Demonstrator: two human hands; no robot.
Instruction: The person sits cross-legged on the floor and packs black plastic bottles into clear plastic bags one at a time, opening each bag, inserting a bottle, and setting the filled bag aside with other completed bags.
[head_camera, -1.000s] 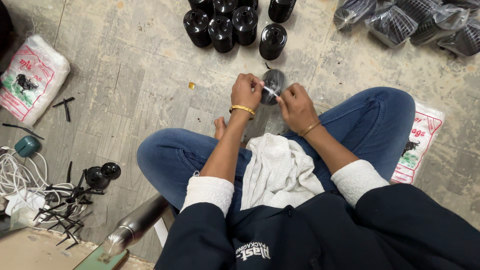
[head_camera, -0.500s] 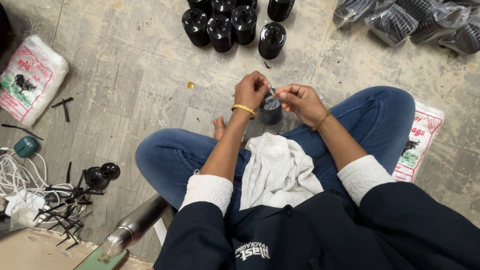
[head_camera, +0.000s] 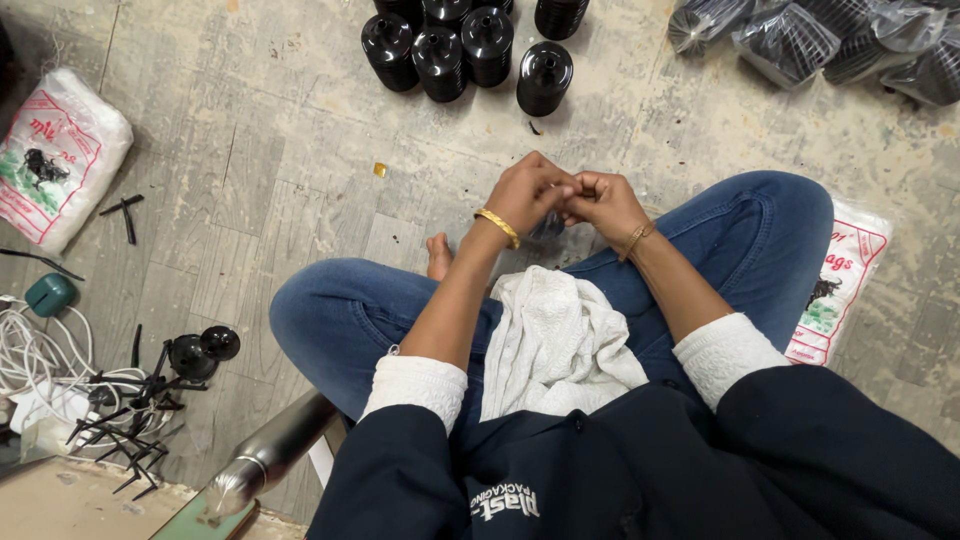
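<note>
I sit cross-legged on the floor in blue jeans. My left hand (head_camera: 522, 195), with a gold bangle at the wrist, and my right hand (head_camera: 603, 203) are pressed together above my lap, fingers curled shut. They close over a small black round part (head_camera: 548, 228); only a dark sliver shows beneath the fingers. A white cloth (head_camera: 555, 340) lies in my lap just below the hands. A cluster of black ribbed cylindrical parts (head_camera: 470, 45) stands on the floor beyond the hands.
Clear bags of black parts (head_camera: 790, 40) lie at the top right. White printed bags rest at the left (head_camera: 55, 150) and by my right knee (head_camera: 840, 280). White cables and black plastic pieces (head_camera: 150, 390) sit at the lower left, beside a metal tube (head_camera: 270, 455).
The hands have drawn closer together and dropped slightly toward the lap. The black round part, plainly seen between the fingers earlier, is now almost covered.
</note>
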